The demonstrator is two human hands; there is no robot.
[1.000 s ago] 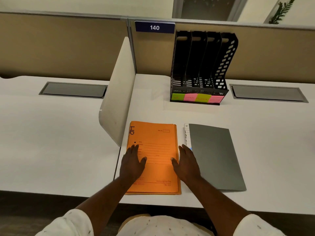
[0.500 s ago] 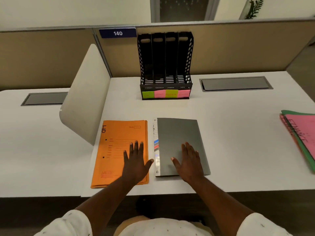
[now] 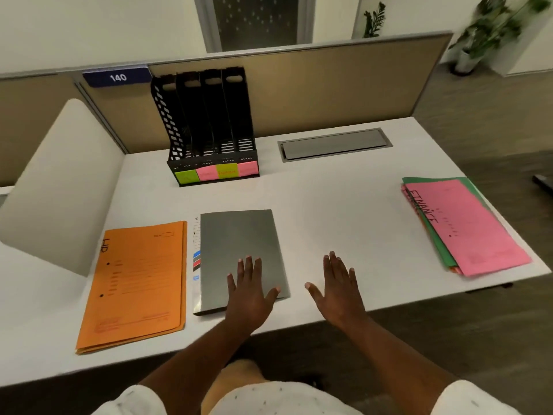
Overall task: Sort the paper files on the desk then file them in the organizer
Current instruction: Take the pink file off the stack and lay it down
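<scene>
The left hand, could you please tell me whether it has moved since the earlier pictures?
Yes: the left hand moved rightward, from the orange folder to over the grey folder.

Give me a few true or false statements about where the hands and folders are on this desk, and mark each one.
1. The left hand lies flat on the grey folder. True.
2. The right hand grips the pink folder. False: it is open over bare desk, well apart from that folder.
3. The orange folder lies left of the grey folder. True.
4. The orange folder stands in the organizer. False: it lies flat on the desk, in front of the organizer.
5. The pink folder tops a stack near the desk's right edge. True.
</scene>
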